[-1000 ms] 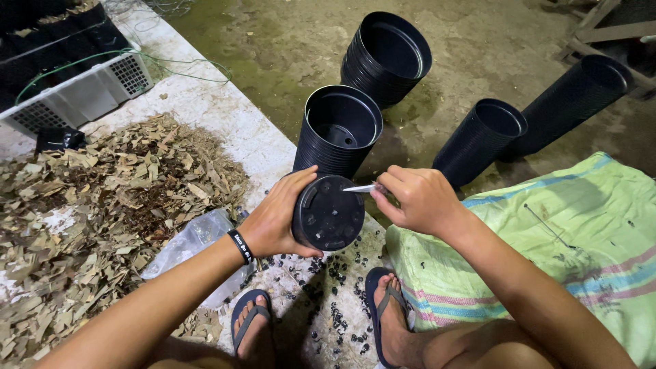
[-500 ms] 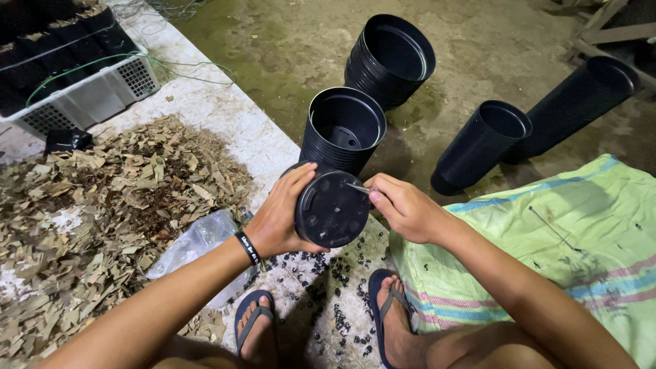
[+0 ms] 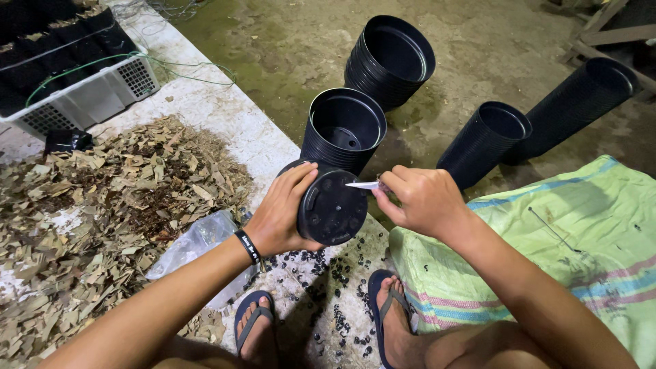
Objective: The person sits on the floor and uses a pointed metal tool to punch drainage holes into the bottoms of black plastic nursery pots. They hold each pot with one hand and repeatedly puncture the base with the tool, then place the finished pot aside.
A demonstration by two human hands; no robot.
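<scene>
Black plastic pot [image 3: 333, 207], round, smooth, tipped on its side w/ holed base facing the camera, long axis running away toward the floor. Held in left hand [image 3: 280, 217]: fingers curled over the upper rim of the base, thumb under. Right hand [image 3: 420, 199] closed in a pinch on a small pale blade [image 3: 364, 185], tip touching the base's right edge. Just behind, stack of nested black pots [image 3: 344, 130], upright. Black punched bits [image 3: 335, 273] scattered below, near blue sandals [image 3: 254, 321]. Dry leaf litter [image 3: 102, 205] left, striped green sack [image 3: 547, 260] right.
</scene>
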